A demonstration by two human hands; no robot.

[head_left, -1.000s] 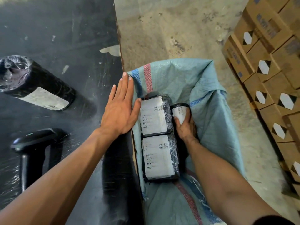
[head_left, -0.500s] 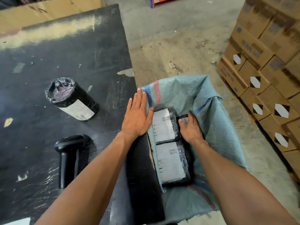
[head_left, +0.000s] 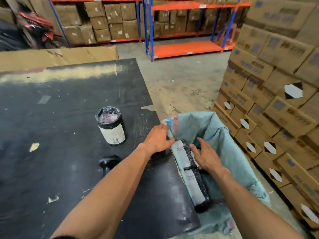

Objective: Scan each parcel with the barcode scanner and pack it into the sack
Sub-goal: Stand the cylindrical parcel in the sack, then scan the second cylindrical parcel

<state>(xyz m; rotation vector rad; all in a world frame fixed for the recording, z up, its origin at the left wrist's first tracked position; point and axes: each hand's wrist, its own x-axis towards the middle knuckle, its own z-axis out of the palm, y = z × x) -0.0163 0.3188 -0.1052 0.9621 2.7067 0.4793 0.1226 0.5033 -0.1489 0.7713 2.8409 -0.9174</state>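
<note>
A pale blue woven sack (head_left: 229, 152) hangs open beside the right edge of the black table (head_left: 51, 135). Inside it lie two black-wrapped parcels with white labels, one at the far end (head_left: 182, 153) and one nearer me (head_left: 196, 188). My left hand (head_left: 158, 138) rests flat at the table's edge, fingers touching the sack's rim. My right hand (head_left: 207, 156) hovers over the sack with fingers spread, holding nothing. A black-wrapped cylindrical parcel (head_left: 111, 125) stands upright on the table. The black barcode scanner (head_left: 107, 163) lies near my left forearm, partly hidden.
Stacked cardboard boxes (head_left: 276, 100) wall off the right side, close to the sack. Blue and orange shelving (head_left: 181, 28) with cartons stands at the back. A flat cardboard sheet (head_left: 60, 56) lies behind the table. Bare concrete floor (head_left: 181, 87) runs between table and boxes.
My head has tilted up, bringing the shelving into view. My right hand has lifted off the small parcel in the sack and now hovers open. My left hand stays at the sack's rim.
</note>
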